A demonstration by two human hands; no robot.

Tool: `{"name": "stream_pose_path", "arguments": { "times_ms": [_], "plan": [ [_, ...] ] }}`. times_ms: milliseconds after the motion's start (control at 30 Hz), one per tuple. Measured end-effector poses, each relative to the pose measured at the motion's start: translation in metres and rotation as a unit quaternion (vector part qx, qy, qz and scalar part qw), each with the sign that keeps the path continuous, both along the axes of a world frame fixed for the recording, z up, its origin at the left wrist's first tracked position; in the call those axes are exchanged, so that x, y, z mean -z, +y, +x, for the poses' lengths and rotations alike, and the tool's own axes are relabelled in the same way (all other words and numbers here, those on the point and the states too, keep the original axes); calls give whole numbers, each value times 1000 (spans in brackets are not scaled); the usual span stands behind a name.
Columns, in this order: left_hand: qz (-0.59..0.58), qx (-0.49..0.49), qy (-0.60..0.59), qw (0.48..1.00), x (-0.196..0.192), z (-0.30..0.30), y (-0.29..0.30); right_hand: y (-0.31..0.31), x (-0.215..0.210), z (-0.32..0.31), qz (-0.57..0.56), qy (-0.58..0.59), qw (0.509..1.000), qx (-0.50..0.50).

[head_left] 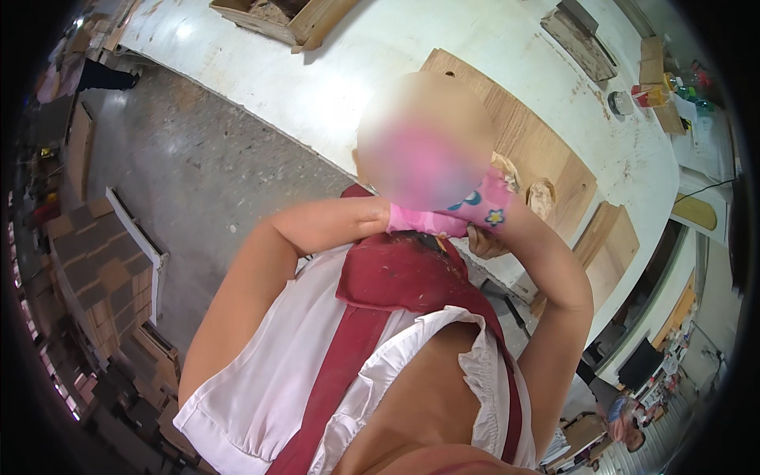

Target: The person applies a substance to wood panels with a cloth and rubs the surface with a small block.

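Observation:
Both my forearms meet over my dark red apron (pixel 396 273), held close to my chest. A pink sleeve (pixel 423 220) covers my left wrist. In line with it, the dim, curled fingers of my left hand (pixel 485 242) show beside my right forearm; whatever they hold is hidden. A pink flowered sleeve (pixel 492 207) wraps my right forearm and runs up into a round blurred patch. That patch hides my right hand and whatever it touches. Just past the sleeve, a crumpled beige thing (pixel 541 196) lies on a wooden board (pixel 566 170).
A white worktable (pixel 317 91) carries a wooden tray (pixel 277 24) at the far edge, a worn wooden block (pixel 582 43), a small round tin (pixel 620 103) and more planks (pixel 606 245). Stacked boards (pixel 103 273) stand on the concrete floor to the left. Another person (pixel 621 423) is at lower right.

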State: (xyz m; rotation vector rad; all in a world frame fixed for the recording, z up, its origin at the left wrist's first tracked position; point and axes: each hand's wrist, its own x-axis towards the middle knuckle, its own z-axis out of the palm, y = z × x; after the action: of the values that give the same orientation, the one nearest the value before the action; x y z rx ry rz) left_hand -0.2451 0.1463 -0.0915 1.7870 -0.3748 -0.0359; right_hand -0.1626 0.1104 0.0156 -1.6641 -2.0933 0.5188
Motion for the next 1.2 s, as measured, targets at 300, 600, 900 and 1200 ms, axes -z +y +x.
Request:
{"name": "stream_pose_path", "arguments": {
  "times_ms": [300, 600, 900, 1200],
  "plan": [
    [125, -70, -244, 959, -8, 12, -6, 38, 49, 67, 48, -10, 996, 78],
    [126, -59, -266, 954, -12, 22, -14, 43, 56, 105, 29, -15, 944, 328],
    [224, -51, -122, 966, 7, 6, 5, 18, 51, 89, 62, -83, 939, 327],
    [263, 18, -187, 946, -45, 24, -7, -235, 43, 147, -16, -324, 853, 409]
  ]
}}
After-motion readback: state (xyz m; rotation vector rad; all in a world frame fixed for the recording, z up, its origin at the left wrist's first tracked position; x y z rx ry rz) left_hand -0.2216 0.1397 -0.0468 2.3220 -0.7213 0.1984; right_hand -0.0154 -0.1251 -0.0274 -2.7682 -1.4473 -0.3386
